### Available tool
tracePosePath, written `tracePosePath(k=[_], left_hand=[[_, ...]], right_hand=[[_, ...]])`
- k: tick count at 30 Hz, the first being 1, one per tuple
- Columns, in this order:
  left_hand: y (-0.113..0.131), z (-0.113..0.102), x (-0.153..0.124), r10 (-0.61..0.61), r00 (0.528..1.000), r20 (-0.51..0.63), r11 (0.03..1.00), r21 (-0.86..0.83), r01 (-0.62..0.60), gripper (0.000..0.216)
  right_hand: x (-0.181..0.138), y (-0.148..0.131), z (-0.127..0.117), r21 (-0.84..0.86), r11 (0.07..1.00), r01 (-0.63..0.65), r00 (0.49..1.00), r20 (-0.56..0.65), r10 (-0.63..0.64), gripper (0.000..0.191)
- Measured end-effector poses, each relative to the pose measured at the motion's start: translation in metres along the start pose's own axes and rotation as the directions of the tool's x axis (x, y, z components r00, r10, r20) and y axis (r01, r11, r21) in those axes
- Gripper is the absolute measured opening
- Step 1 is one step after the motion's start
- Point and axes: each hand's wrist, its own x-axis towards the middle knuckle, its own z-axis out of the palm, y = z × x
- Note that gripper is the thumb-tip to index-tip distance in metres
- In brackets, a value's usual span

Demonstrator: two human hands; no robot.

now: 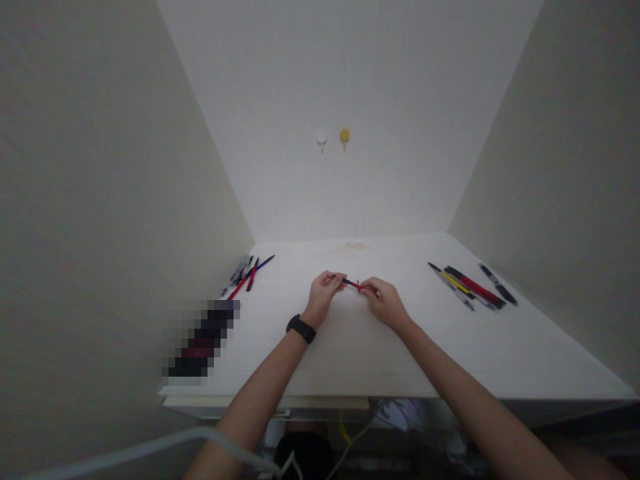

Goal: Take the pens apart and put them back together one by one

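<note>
A thin red and black pen is held level between my two hands, over the middle of the white table. Its black end is pinched by the fingers of my left hand, which has a black watch on the wrist. My right hand grips the red end. A small dark piece, perhaps a clip, sticks up from the pen beside my right fingertips. The fingers cover both ends of the pen.
At left lies a group of pens, red, black and blue, with a pixelated dark patch nearer me. More pens, yellow, red and black, lie at right. Walls enclose the table; two hooks hang on the back wall.
</note>
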Motion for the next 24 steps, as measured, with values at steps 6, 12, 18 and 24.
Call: tracePosePath(k=[6, 12, 18, 24], left_hand=[[0.001, 0.0001, -0.002, -0.023, 0.995, 0.093, 0.999, 0.029, 0.02, 0.034], [0.0009, 0.0012, -0.0029, -0.018, 0.992, 0.124, 0.999, 0.029, 0.015, 0.031], [0.0025, 0.0019, -0.0033, -0.024, 0.993, 0.113, 0.999, 0.051, 0.018, 0.033], [0.0038, 0.0012, -0.004, -0.01, 0.991, 0.135, 0.994, 0.111, -0.006, 0.032]], right_hand=[[0.0023, -0.0005, -0.0017, 0.015, 0.999, -0.037, 0.999, 0.023, 0.037, 0.026], [0.0008, -0.0049, 0.0001, 0.118, 0.987, -0.105, 0.994, -0.007, 0.106, 0.014], [0.0012, -0.0009, 0.001, 0.08, 0.992, -0.1, 0.995, -0.008, 0.101, 0.005], [0.0028, -0.0015, -0.0015, -0.029, 0.998, -0.057, 0.997, 0.054, 0.059, 0.033]])
